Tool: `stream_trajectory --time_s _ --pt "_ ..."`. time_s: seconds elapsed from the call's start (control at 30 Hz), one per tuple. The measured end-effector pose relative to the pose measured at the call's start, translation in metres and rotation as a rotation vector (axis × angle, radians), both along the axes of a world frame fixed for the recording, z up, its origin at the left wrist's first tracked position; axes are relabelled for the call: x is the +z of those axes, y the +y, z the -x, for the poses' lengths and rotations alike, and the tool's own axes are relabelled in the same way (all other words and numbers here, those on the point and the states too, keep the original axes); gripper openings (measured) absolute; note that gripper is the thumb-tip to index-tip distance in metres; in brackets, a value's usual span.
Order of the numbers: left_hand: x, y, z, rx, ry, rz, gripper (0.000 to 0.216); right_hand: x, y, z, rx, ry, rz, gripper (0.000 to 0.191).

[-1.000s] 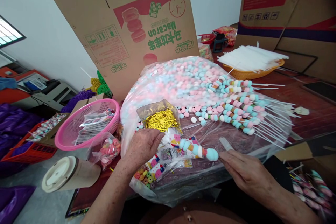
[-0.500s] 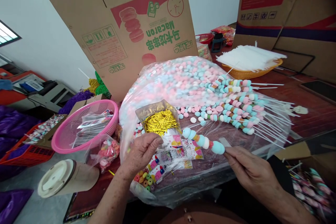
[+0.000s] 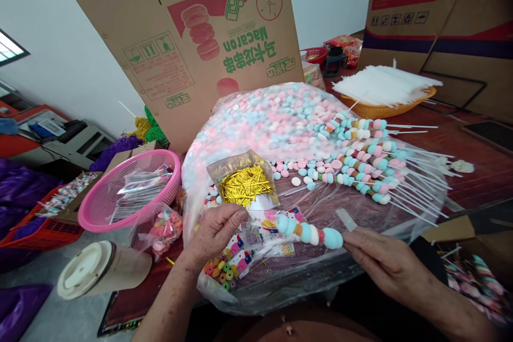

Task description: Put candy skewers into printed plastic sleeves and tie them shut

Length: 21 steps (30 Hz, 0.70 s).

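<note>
My right hand [image 3: 387,259] is closed on the near end of a marshmallow candy skewer [image 3: 310,233], which is strung with blue, white and reddish pieces. Its far tip points left, toward my left hand [image 3: 218,230]. That hand is closed in a pinch at the edge of a clear printed plastic bag [image 3: 262,224]; whether the skewer's tip is inside the bag I cannot tell. More printed bags lie flat underneath. Just behind stands a pouch of gold twist ties [image 3: 248,184]. Ring-shaped candies [image 3: 222,272] lie below my left hand.
A large clear bag of marshmallows [image 3: 260,123] spreads behind, with finished skewers [image 3: 377,165] piled right. A pink basket [image 3: 176,181] and lidded cup [image 3: 116,272] stand left. White sticks [image 3: 385,85] fill a yellow basket [image 3: 368,111]. A Macaron carton [image 3: 132,16] rises at the back.
The skewer's far tip has dropped and shifted slightly left, so the skewer lies more level. My left hand keeps its pinch, almost in the same place. The view has shifted slightly.
</note>
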<state>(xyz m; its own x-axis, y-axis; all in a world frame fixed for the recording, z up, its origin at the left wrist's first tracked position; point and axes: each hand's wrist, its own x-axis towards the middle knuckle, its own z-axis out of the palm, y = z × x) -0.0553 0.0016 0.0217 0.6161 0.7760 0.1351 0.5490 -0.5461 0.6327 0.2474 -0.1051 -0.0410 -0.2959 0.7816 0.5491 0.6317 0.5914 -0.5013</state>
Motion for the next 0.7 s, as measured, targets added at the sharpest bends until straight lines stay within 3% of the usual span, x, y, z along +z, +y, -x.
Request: stream_trajectory --time_s 0.17,0.3,0.5,0.6,0.67,0.7 --pt "0.005 0.0 -0.007 -0.114 0.102 -0.189 0.029 0.002 0.001 -0.003 0.001 -0.063 0.073 0.02" --pt "0.011 0.001 -0.016 -0.122 0.278 -0.361 0.027 0.004 0.003 -0.001 0.018 -0.069 0.18 0.019" --pt "0.025 0.004 -0.029 -0.15 0.405 -0.57 0.026 0.008 0.008 0.027 0.059 0.035 0.296 0.02" --pt "0.022 0.005 -0.031 0.134 0.179 -0.682 0.017 0.008 0.01 0.043 0.044 0.198 0.33 0.02" --pt "0.013 0.005 -0.033 0.458 -0.197 -0.605 0.052 0.007 0.011 0.049 0.003 0.29 0.346 0.02" --pt "0.009 0.004 -0.036 0.607 -0.428 -0.465 0.064 0.007 0.012 0.051 -0.011 0.317 0.355 0.02"
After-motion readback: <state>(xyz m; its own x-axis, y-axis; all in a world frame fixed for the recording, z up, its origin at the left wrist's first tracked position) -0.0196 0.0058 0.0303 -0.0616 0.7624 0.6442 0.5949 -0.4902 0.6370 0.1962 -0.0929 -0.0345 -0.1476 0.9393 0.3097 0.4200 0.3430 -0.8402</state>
